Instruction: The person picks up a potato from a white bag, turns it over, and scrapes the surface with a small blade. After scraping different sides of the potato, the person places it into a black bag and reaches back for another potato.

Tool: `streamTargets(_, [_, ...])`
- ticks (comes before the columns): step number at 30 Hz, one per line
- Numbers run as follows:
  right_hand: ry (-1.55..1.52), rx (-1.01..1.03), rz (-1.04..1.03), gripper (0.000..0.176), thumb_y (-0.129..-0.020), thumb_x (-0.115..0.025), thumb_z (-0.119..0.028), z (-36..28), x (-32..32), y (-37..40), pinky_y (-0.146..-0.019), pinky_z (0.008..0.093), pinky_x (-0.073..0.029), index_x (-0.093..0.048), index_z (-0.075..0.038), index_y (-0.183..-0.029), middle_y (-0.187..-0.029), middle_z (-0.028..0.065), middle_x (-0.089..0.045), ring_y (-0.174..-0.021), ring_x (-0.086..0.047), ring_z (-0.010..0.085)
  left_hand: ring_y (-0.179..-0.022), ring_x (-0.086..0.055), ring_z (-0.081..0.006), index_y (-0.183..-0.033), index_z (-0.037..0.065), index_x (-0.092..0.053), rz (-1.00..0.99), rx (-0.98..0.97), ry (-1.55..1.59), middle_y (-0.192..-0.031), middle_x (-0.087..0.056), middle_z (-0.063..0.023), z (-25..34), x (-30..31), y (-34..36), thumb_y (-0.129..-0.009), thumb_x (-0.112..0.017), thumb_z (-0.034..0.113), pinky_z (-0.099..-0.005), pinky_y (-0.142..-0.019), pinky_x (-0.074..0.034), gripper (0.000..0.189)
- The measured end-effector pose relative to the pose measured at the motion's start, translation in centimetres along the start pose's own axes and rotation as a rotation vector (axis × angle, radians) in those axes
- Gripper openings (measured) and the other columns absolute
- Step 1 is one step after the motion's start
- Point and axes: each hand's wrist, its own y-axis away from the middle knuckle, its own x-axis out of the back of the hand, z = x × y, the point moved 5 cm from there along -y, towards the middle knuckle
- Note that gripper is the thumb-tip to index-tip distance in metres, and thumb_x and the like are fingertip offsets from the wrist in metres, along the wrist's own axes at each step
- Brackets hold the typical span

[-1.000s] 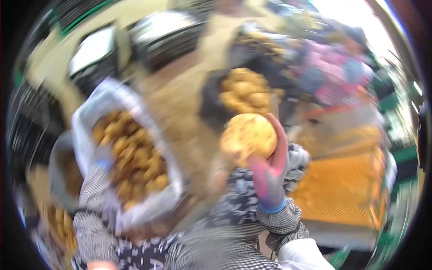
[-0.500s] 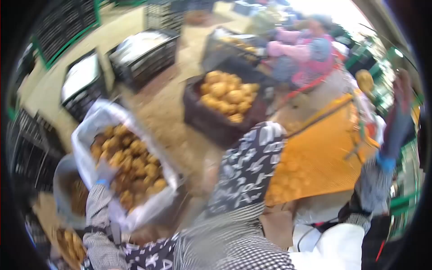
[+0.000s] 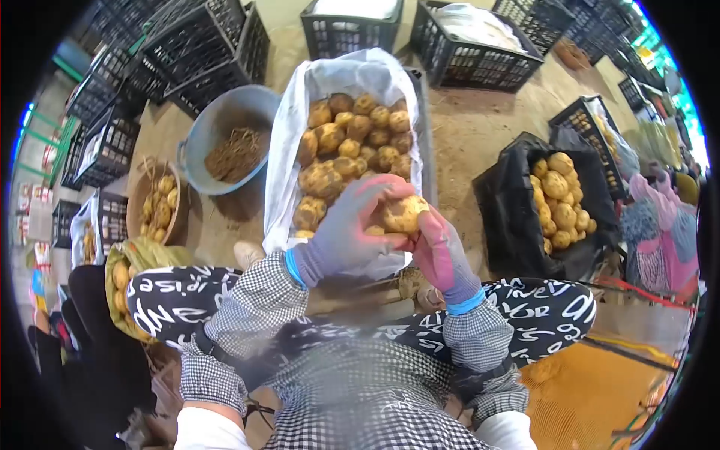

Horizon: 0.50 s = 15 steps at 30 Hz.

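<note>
Left hand (image 3: pixel 346 229), gloved, grasps a potato (image 3: pixel 403 214) jointly with the gloved right hand (image 3: pixel 444 255), which grips its right end. Potato sits above the near end of the white-lined crate (image 3: pixel 283 142), where other potatoes (image 3: pixel 356 139) lie. Blue tub (image 3: pixel 211 120) stands just left of that crate; a black-lined crate (image 3: pixel 499 191) stands well apart to the right. Sound handling, in judgement, calls for light, even pressure, slow turning between both palms, and holding low over the crate.

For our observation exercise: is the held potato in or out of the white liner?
Out: left hand and right hand hold the potato up, hiding part of the white liner.
</note>
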Motion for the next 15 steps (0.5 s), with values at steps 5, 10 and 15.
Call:
streamTargets(5, [-0.024, 0.16, -0.069, 0.091, -0.091, -0.068, -0.047, 0.7, -0.4, 0.7, -0.102, 0.0389, -0.047, -0.021, -0.001, -0.153, -0.141, 0.0124, -0.046, -0.122, -0.055, 0.0227, -0.119, -0.057, -0.0252, -0.143, 0.002, -0.036, 0.163, 0.163, 0.122, -0.135, -0.052, -0.0198, -3.1, -2.1, 3.0, -0.09, -0.069, 0.033, -0.0354, -0.1, -0.046, 0.069])
streamTargets(10, [-0.038, 0.044, -0.02, 0.097, -0.087, -0.071, -0.047, 1.9, -0.2, 1.0, -0.104, 0.0394, -0.046, -0.019, 0.001, -0.153, -0.143, 0.0132, -0.043, -0.125, -0.051, 0.0219, -0.101, -0.066, -0.0228, -0.128, 0.001, -0.052, 0.275, 0.143, -0.173, -0.118, -0.062, -0.0142, -3.4, -2.8, 3.2, -0.094, -0.062, 0.035, -0.0331, -0.083, -0.052, 0.049])
streamTargets(15, [-0.017, 0.061, -0.05, 0.097, -0.088, -0.071, -0.045, 2.2, -0.3, 1.1, -0.107, 0.0389, -0.042, -0.016, 0.001, -0.154, -0.149, 0.0135, -0.036, -0.133, -0.045, 0.022, -0.099, -0.065, -0.0196, -0.115, 0.001, -0.059, 0.317, 0.33, 0.185, -0.109, -0.064, -0.012, -6.5, -2.5, 3.3, -0.102, -0.05, 0.031, -0.032, -0.083, -0.051, 0.035])
